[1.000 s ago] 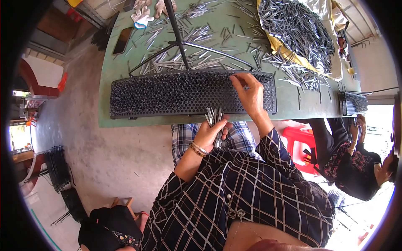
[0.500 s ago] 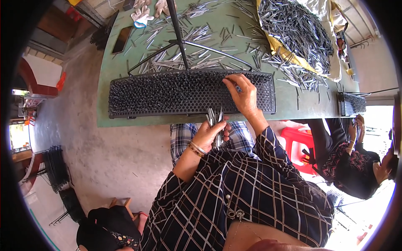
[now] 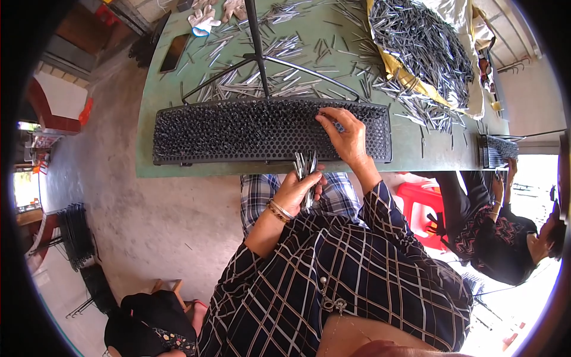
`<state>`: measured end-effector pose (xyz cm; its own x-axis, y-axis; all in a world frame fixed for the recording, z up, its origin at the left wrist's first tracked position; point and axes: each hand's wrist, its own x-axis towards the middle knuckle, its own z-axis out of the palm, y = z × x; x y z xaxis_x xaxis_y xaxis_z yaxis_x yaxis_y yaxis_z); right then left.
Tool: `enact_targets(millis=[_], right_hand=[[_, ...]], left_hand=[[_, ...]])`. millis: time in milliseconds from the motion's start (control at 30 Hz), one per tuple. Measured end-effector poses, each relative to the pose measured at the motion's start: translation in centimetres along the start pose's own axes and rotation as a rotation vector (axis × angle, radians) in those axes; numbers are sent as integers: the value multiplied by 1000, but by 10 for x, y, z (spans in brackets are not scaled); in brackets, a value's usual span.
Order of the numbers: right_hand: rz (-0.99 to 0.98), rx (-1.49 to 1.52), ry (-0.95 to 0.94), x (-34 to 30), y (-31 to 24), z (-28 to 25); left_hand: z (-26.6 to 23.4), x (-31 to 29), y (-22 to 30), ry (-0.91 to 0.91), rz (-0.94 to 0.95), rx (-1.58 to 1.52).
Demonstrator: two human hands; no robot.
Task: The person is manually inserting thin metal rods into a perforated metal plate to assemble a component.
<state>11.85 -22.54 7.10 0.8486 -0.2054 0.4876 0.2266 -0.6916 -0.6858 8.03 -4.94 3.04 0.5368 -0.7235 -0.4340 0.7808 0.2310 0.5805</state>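
Observation:
A long black perforated panel (image 3: 238, 134) lies along the table's near edge, its left and middle holes crowded with upright dark strips. At its right part, more bare holes show. My left hand (image 3: 297, 189) is closed round a bundle of thin metal strips (image 3: 305, 163), just below the panel's front edge. Over the panel, right of its middle, my right hand (image 3: 345, 134) has thumb and forefinger pinched together at the holes. Whatever lies between those fingertips is too small to make out. A black frame (image 3: 260, 56) with a post and braces rises behind the panel.
Loose strips (image 3: 285, 47) are scattered over the green table (image 3: 151, 119). A sack (image 3: 422, 53) heaped with strips stands far right. Gloves (image 3: 203, 21) and a phone (image 3: 175, 53) lie far left. Another person (image 3: 505, 232) works at a second panel (image 3: 499, 150) on the right.
Both hands stay almost in place, the right still pinching at the panel. The person at right has shifted their hands slightly.

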Motion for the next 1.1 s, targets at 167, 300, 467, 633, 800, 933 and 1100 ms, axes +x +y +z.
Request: enact_targets(millis=[167, 300, 467, 633, 800, 933, 1100], right_hand=[[30, 4, 11, -2, 1, 2], [31, 7, 41, -5, 4, 4], [16, 0, 146, -6, 8, 6], [-35, -127, 158, -8, 10, 2], [-5, -166, 171, -8, 10, 5], [-136, -260, 95, -8, 10, 0], [-191, -299, 87, -6, 8, -3]], left_hand=[[-2, 0, -1, 4, 12, 12], [0, 0, 0, 1, 17, 32], [2, 0, 1, -4, 7, -3], [2, -1, 1, 7, 0, 13], [2, -2, 1, 18, 7, -4], [4, -2, 3, 13, 10, 13], [2, -2, 4, 24, 12, 21]])
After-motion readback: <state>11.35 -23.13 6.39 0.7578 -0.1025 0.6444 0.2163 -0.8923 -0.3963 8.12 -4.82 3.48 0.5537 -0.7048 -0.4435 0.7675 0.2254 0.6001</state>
